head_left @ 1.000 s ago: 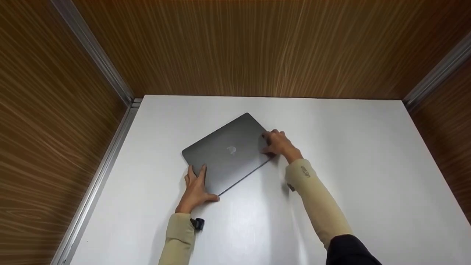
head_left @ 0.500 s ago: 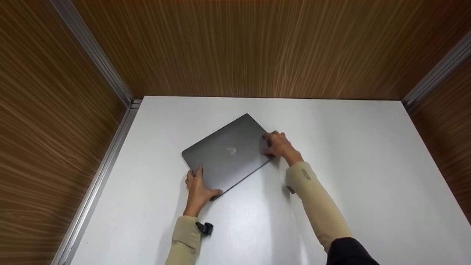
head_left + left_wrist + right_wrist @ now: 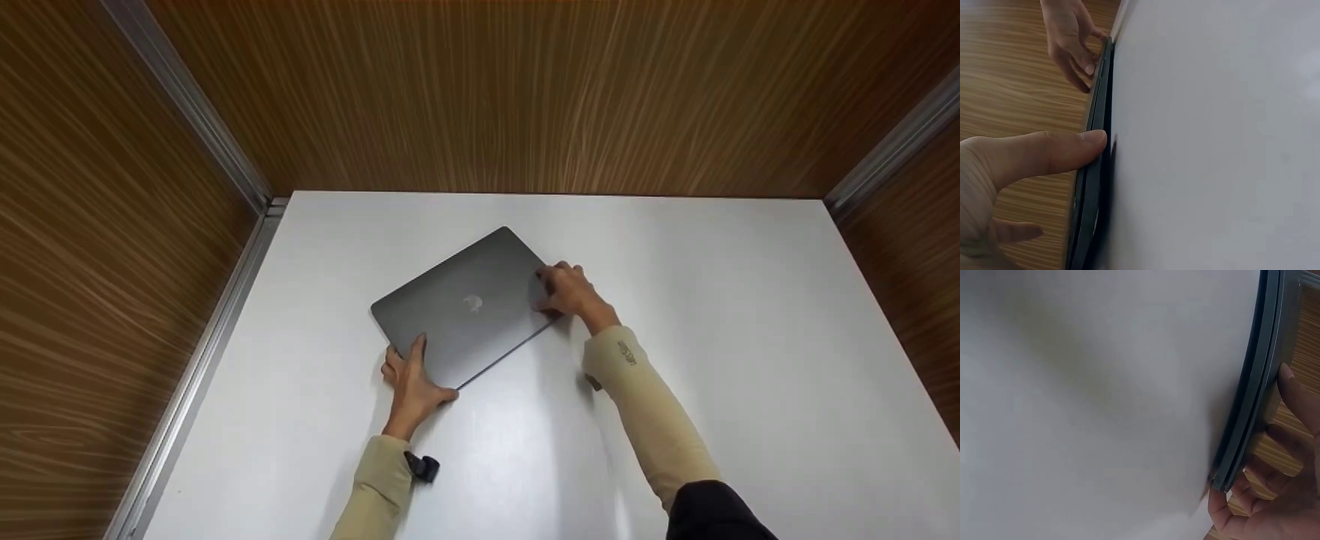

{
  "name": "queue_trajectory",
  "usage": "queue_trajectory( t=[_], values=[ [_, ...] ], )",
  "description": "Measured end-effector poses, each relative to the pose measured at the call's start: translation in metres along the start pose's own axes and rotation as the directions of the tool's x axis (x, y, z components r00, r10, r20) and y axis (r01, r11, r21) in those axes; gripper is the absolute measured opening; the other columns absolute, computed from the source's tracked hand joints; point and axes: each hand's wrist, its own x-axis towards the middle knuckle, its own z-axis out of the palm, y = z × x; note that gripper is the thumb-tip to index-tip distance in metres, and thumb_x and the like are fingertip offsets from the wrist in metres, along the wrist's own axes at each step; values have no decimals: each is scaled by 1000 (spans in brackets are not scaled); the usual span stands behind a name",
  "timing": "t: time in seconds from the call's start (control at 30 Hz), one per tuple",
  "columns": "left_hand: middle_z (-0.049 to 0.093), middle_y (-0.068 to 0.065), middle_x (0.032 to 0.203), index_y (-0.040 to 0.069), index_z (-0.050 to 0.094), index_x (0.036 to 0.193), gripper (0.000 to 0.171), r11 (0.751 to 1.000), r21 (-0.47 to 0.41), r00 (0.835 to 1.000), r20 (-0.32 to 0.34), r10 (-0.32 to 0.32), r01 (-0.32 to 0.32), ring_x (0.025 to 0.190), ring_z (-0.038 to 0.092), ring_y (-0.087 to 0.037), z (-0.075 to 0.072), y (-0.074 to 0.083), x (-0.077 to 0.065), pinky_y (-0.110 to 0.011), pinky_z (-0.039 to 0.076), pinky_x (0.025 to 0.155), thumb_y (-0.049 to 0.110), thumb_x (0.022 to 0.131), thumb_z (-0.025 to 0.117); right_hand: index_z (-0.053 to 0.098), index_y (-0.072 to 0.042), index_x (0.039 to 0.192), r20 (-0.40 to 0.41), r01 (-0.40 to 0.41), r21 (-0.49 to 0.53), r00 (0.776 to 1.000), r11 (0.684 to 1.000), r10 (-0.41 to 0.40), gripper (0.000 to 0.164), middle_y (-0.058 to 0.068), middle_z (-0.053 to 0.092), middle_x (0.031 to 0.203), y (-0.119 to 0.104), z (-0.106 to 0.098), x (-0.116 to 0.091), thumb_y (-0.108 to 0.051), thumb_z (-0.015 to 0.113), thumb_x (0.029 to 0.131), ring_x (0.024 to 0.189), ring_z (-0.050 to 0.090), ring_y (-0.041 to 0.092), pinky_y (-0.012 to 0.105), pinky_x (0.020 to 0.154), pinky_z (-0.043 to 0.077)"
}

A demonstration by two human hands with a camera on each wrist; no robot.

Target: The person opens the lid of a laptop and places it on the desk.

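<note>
A closed grey laptop (image 3: pixel 457 300) with an apple logo on its lid lies at a slant on the white table. At its near left corner, my left hand (image 3: pixel 411 386) holds it, thumb on the front edge and a finger over the lid. The left wrist view shows that thumb (image 3: pixel 1055 151) straight across the thin edge. My right hand (image 3: pixel 568 291) grips the near right corner, with the thumb on the lid and the fingers round the side. In the right wrist view one fingertip (image 3: pixel 1219 495) touches the corner from below.
Wood-grain panels (image 3: pixel 480 97) stand behind the white table (image 3: pixel 720 315) and at both sides. A metal rail (image 3: pixel 202 367) runs along its left edge. A small black device (image 3: pixel 424 469) sits at the left sleeve (image 3: pixel 379 480).
My left hand has shifted slightly right, and its thumb has slid along the front edge. My right hand and the laptop stay almost where they were.
</note>
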Motion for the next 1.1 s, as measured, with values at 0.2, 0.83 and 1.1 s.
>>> queue_trajectory(
  t=[0.2,0.83,1.1],
  values=[
    [13,-42,151,0,47,148,104,1000,15,1000,0,-8,8,131,21,-56,1,2,4,-63,44,96,-2,56,95,51,4,144,-11,8,-2,1000,1000,-8,69,32,51,136,3,1,-2,-17,82,86,121,46,47,59,100,44],
    [23,-42,148,1,62,134,88,997,80,1000,26,-8,6,127,28,-55,1,12,16,-62,42,96,-6,52,95,54,4,141,-25,-24,23,999,999,24,66,28,54,128,9,1,-4,-19,82,86,118,47,45,58,99,44],
    [26,-41,146,2,64,132,86,997,76,999,40,10,-13,120,30,-50,1,12,21,-60,39,96,-5,53,95,53,3,142,-27,-42,-6,999,999,41,64,29,54,128,11,2,-3,-17,80,88,118,47,45,57,99,45]
  ],
)
